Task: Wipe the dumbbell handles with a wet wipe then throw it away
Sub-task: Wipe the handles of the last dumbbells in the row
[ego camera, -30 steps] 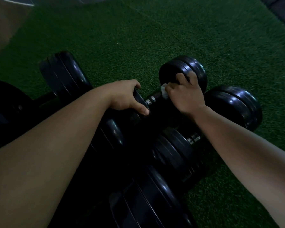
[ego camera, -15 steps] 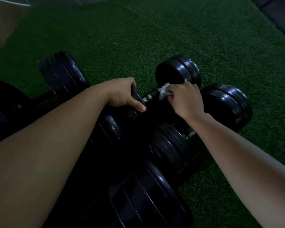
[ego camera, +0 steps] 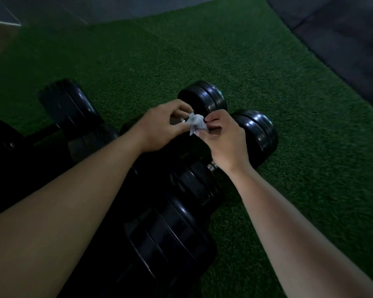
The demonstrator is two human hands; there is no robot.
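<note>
The left hand (ego camera: 159,125) and right hand (ego camera: 225,140) both pinch the crumpled wet wipe (ego camera: 196,124) between them, just above the dumbbells (ego camera: 205,97), whose mostly hidden handles seem to run beneath both hands, far-right to near-left.

Dim light is leaving small glints on top of the black weights (ego camera: 205,96). The far edge of the turf (ego camera: 267,72) is curving from lens distortion, and the near forearms (ego camera: 52,222) are looking soft.
</note>
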